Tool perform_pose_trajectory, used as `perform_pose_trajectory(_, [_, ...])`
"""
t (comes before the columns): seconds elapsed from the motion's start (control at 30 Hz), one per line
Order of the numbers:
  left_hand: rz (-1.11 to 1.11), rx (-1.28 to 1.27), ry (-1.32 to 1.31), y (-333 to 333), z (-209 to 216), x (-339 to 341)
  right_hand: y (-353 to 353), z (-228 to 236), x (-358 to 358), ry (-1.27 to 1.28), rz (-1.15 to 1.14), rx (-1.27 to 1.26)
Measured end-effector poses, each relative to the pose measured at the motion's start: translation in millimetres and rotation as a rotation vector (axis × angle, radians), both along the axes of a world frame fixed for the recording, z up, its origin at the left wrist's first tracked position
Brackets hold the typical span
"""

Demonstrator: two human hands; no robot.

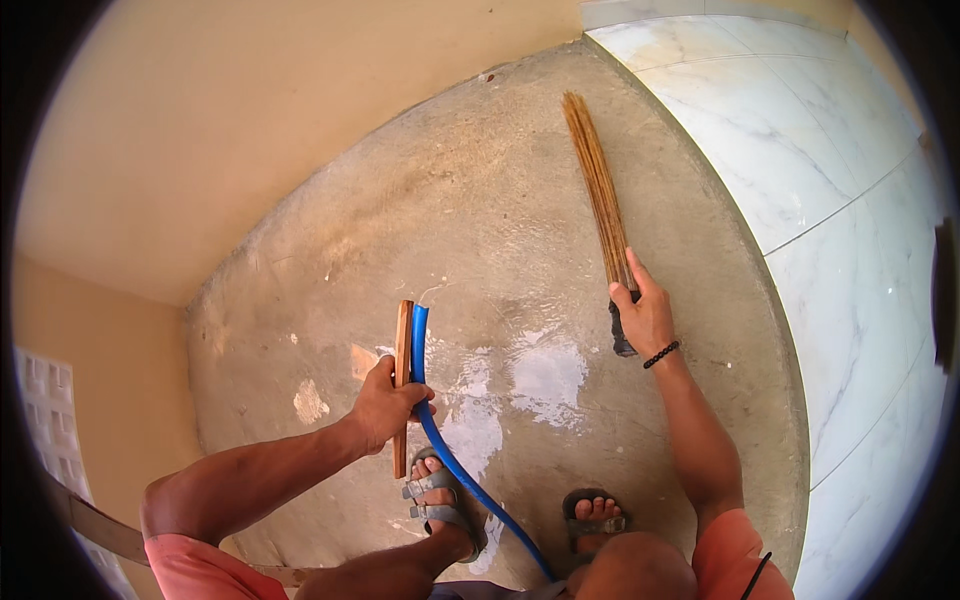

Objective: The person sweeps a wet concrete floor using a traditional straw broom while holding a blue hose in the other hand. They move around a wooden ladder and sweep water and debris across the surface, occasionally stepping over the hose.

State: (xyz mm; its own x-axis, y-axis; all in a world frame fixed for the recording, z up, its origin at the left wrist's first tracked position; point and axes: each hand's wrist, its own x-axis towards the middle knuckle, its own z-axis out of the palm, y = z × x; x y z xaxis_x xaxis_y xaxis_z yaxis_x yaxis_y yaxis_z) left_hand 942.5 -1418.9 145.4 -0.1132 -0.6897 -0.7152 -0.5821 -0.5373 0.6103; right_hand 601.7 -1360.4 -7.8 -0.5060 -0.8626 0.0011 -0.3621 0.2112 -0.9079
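Observation:
My left hand (388, 402) is closed around a blue hose (432, 430) and a short reddish-brown wooden stick (403, 345), held side by side. The hose's open end points away from me, and a thin trickle of water seems to leave it. From my hand the hose curves down between my feet. My right hand (647, 312), with a black beaded bracelet on the wrist, grips a stick broom (597, 190) near its dark-wrapped end (621, 330). The broom's bristles reach forward over the concrete floor (480, 200).
Water (548, 375) lies on the concrete in front of my sandaled feet (440, 495). A beige wall (200, 130) bounds the far left. Along the right runs a curved edge with white marble-look tiles (840, 260). White pierced blocks (50, 410) show at far left.

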Motion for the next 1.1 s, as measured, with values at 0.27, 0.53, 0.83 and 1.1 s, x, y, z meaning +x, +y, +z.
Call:
perform_pose_trajectory(0.27, [0.264,-0.119,0.205,2,-54,47,-86,-10,88,0.073,0.27,0.342])
perform_pose_trajectory(0.53, [0.453,-0.133,0.33,4,-102,65,-136,25,115,0.182,0.703,0.208])
perform_pose_trajectory(0.83, [0.549,-0.105,0.305,21,-102,129,-258,-11,-40,0.42,-0.074,0.233])
perform_pose_trajectory(1.1, [0.579,-0.08,0.343,12,-123,131,-268,21,16,0.695,0.651,0.314])
